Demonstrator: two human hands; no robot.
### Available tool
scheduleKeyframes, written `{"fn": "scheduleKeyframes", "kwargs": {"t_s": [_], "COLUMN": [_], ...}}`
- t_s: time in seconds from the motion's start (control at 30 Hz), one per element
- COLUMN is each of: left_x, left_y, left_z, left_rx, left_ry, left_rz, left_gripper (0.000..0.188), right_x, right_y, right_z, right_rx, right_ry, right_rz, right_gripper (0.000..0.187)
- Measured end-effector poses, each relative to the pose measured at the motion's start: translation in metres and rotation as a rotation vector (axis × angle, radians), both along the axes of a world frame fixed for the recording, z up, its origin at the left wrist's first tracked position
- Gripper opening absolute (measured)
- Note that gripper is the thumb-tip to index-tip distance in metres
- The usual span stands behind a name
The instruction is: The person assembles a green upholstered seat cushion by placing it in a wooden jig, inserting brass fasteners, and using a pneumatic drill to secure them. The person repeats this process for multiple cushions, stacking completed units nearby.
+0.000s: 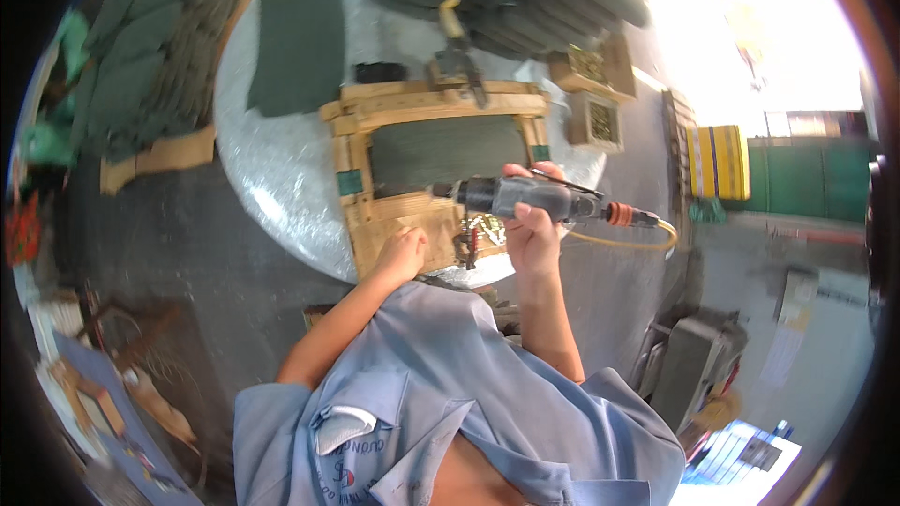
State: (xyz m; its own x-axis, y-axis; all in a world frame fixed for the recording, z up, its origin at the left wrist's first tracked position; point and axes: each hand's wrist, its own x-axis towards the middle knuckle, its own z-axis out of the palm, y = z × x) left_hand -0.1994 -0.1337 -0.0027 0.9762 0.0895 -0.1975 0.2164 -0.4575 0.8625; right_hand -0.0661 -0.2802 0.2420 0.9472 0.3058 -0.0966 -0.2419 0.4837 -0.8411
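Note:
My right hand (534, 234) is wrapped round a dark grey air screwdriver (530, 197), its tip pointing left over the near part of a wooden frame (441, 112). A yellow hose (619, 242) curls away from the tool's back end. The fingers of my left hand (403, 255) are curled together over the frame's near board (375, 234); whatever they pinch is too small to make out. Inside the frame lies a dark green panel (450, 152). Small shiny brass-coloured pieces (487, 230) lie beneath the tool, beside a dark metal clamp (466, 248).
The frame rests on a round table wrapped in clear plastic (253, 197). A yellow-handled clamp (454, 47) stands at its far side. Two wooden boxes of small hardware (600, 122) are at right. Dark green pads (562, 0) are piled beyond; a single pad (300, 42) lies far left.

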Motion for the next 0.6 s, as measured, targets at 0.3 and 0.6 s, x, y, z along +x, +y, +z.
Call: {"fn": "scheduleKeyframes", "kwargs": {"t_s": [0.3,0.6], "left_x": [0.006,0.020], "left_y": [-0.016,-0.013], "left_z": [-0.006,0.008], "left_rx": [0.514,0.655], "left_ry": [-0.061,-0.108], "left_rz": [-0.252,-0.288], "left_gripper": [0.031,0.032], "right_x": [-0.019,0.015], "right_y": [-0.083,-0.160], "right_z": [0.012,0.004], "right_rx": [0.311,0.431], "right_ry": [0.016,-0.047], "right_rz": [0.018,0.014], "right_gripper": [0.076,0.074]}}
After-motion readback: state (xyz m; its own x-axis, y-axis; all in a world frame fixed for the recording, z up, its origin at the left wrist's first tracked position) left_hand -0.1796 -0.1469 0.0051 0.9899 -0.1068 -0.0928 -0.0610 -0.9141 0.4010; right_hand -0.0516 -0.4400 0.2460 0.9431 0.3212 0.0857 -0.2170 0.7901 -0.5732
